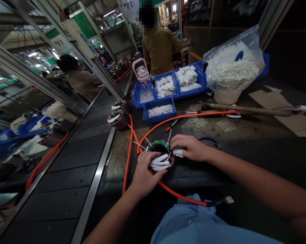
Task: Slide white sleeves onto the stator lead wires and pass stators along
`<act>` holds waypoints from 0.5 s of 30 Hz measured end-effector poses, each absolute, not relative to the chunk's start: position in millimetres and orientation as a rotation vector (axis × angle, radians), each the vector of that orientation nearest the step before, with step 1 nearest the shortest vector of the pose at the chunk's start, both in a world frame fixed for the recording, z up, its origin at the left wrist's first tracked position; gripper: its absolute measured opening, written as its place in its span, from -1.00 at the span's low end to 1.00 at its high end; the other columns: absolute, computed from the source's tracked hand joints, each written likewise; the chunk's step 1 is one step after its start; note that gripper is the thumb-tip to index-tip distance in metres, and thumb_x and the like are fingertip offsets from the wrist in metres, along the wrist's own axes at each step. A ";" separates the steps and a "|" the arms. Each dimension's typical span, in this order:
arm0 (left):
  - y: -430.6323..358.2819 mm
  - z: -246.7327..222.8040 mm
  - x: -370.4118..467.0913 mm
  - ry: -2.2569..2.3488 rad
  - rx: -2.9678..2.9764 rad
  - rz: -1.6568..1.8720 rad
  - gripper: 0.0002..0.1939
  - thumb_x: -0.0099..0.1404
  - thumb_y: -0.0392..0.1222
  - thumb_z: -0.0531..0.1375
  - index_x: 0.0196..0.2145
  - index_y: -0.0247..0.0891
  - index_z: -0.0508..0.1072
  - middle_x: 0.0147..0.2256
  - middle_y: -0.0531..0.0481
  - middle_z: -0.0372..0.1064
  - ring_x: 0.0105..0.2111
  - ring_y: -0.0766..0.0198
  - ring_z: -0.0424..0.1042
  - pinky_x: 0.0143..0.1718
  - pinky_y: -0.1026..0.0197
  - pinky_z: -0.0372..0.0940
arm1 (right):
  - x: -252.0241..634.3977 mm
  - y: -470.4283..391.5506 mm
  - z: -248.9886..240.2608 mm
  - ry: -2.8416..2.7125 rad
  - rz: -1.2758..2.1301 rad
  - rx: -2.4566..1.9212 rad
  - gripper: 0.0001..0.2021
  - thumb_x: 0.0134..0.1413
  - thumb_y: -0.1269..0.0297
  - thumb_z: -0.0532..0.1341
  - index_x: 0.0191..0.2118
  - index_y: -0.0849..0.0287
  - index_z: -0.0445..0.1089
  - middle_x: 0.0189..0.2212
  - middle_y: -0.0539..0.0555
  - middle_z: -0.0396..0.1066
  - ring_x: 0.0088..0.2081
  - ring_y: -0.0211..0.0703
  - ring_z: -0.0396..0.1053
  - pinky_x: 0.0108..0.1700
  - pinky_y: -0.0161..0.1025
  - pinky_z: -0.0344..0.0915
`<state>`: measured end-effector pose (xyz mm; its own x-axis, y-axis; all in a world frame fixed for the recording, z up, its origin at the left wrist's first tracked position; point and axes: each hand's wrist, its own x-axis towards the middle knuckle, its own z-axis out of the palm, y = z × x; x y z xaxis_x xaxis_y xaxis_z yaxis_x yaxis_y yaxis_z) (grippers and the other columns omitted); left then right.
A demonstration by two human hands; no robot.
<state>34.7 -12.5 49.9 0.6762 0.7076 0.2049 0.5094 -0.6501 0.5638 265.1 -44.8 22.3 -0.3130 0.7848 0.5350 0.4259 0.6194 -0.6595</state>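
On the bench in front of me stands a round motor stator (158, 146) with a green ring on top and white cable ties sticking up from its rim. My left hand (145, 171) is closed around its near left side, thumb and fingers about a bundle of white sleeves (160, 162) lying across the top. At the right rim my right hand (187, 147) has its fingers bent and pressed together; what they pinch is too small to make out. Something white (178, 153) shows below those fingers. An orange cable (180, 196) runs from beneath the stator towards my lap.
Blue bins (178, 95) of white sleeves line the back, with a small blue tray (159, 117) of cable ties before them. A bag-lined tub (226, 95) stands right. Left runs a conveyor (63, 189) carrying two stators (118, 120). Two people work beyond.
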 end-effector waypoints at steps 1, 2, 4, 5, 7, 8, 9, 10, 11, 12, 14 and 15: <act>-12.4 49.3 34.2 0.937 2.425 0.576 -0.53 0.01 -0.19 0.30 -0.10 -0.17 0.30 -0.17 -0.04 0.33 -0.09 0.10 0.29 0.01 -0.04 0.16 | 265.4 -45.3 21.5 -1.950 0.494 -0.963 -0.88 0.09 0.44 0.13 -0.25 0.20 0.37 -0.26 0.11 0.34 -0.19 -0.23 0.32 -0.13 -0.29 0.26; -12.3 48.9 33.8 0.930 2.428 0.581 -0.54 0.02 -0.18 0.30 -0.10 -0.17 0.29 -0.16 -0.05 0.33 -0.10 0.10 0.28 0.01 -0.04 0.16 | 265.4 -45.7 20.6 -1.962 0.472 -0.974 -0.88 0.10 0.43 0.12 -0.25 0.20 0.37 -0.26 0.11 0.34 -0.20 -0.22 0.31 -0.14 -0.29 0.26; -12.1 48.4 33.2 0.919 2.437 0.587 -0.55 0.03 -0.18 0.29 -0.10 -0.17 0.29 -0.16 -0.05 0.33 -0.10 0.10 0.29 0.01 -0.04 0.16 | 264.4 -45.9 19.0 -2.003 0.413 -0.992 -0.89 0.10 0.43 0.11 -0.26 0.20 0.37 -0.26 0.11 0.35 -0.21 -0.21 0.31 -0.15 -0.28 0.25; -12.0 48.3 33.0 0.918 2.443 0.587 -0.55 0.03 -0.17 0.28 -0.10 -0.17 0.29 -0.16 -0.05 0.33 -0.10 0.10 0.29 0.00 -0.04 0.16 | 263.4 -45.6 18.7 -2.023 0.387 -0.997 -0.88 0.10 0.43 0.10 -0.26 0.20 0.36 -0.26 0.12 0.35 -0.21 -0.21 0.31 -0.15 -0.28 0.25; -11.8 48.1 32.9 0.926 2.456 0.585 -0.55 0.03 -0.15 0.28 -0.10 -0.17 0.29 -0.16 -0.06 0.33 -0.10 0.09 0.29 -0.01 -0.03 0.17 | 260.9 -44.8 19.8 -2.051 0.348 -1.007 -0.88 0.09 0.44 0.09 -0.28 0.20 0.35 -0.27 0.12 0.35 -0.21 -0.21 0.30 -0.16 -0.29 0.24; -11.7 47.9 33.0 0.932 2.459 0.581 -0.54 0.03 -0.15 0.28 -0.10 -0.17 0.29 -0.16 -0.06 0.33 -0.10 0.08 0.29 -0.01 -0.03 0.18 | 259.3 -44.5 21.6 -2.065 0.331 -1.017 -0.88 0.08 0.45 0.08 -0.28 0.20 0.34 -0.27 0.12 0.35 -0.22 -0.21 0.30 -0.16 -0.29 0.24; -11.7 47.7 33.1 0.938 2.460 0.575 -0.54 0.03 -0.15 0.28 -0.09 -0.18 0.29 -0.16 -0.07 0.33 -0.10 0.08 0.29 -0.02 -0.03 0.18 | 257.7 -44.4 24.0 -2.086 0.308 -1.034 -0.87 0.06 0.47 0.07 -0.29 0.20 0.33 -0.28 0.12 0.35 -0.22 -0.20 0.30 -0.17 -0.29 0.24; -11.6 47.7 33.2 0.940 2.459 0.569 -0.52 0.02 -0.15 0.28 -0.08 -0.18 0.28 -0.16 -0.07 0.32 -0.10 0.07 0.29 -0.02 -0.03 0.18 | 256.0 -44.6 27.1 -2.115 0.273 -1.061 -0.86 0.03 0.48 0.07 -0.29 0.21 0.33 -0.28 0.12 0.35 -0.22 -0.19 0.29 -0.18 -0.28 0.24; -11.4 47.9 33.4 0.942 2.458 0.560 -0.51 0.02 -0.15 0.28 -0.07 -0.18 0.28 -0.17 -0.07 0.32 -0.10 0.07 0.29 -0.02 -0.04 0.18 | 254.5 -45.0 30.6 -2.155 0.230 -1.098 -0.85 0.01 0.49 0.07 -0.30 0.21 0.34 -0.28 0.13 0.35 -0.22 -0.17 0.29 -0.19 -0.27 0.23; -11.1 48.7 33.5 0.944 2.458 0.550 -0.49 0.02 -0.15 0.28 -0.06 -0.18 0.27 -0.18 -0.07 0.32 -0.11 0.07 0.29 -0.01 -0.04 0.18 | 253.1 -45.6 34.2 -2.203 0.182 -1.143 -0.85 0.00 0.48 0.07 -0.31 0.22 0.34 -0.29 0.14 0.36 -0.23 -0.16 0.29 -0.22 -0.27 0.23; -10.0 52.4 33.5 0.927 2.478 0.508 -0.47 0.03 -0.15 0.28 -0.03 -0.19 0.25 -0.17 -0.08 0.33 -0.10 0.06 0.29 0.01 -0.06 0.15 | 251.6 -46.9 40.1 -2.290 0.109 -1.235 -0.86 0.00 0.46 0.08 -0.32 0.23 0.36 -0.31 0.15 0.36 -0.26 -0.13 0.29 -0.26 -0.26 0.22; -9.0 55.5 33.3 0.898 2.498 0.465 -0.45 0.03 -0.13 0.28 -0.02 -0.19 0.25 -0.15 -0.09 0.32 -0.09 0.05 0.28 0.02 -0.07 0.13 | 251.7 -47.3 41.8 -2.311 0.102 -1.264 -0.87 0.01 0.46 0.08 -0.33 0.23 0.36 -0.31 0.15 0.36 -0.28 -0.13 0.30 -0.28 -0.26 0.21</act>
<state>33.3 -9.0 55.5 0.7320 0.6622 0.1601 0.5132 -0.6906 0.5096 251.7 -47.3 41.8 -0.4437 0.8069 0.3900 0.7692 0.5662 -0.2963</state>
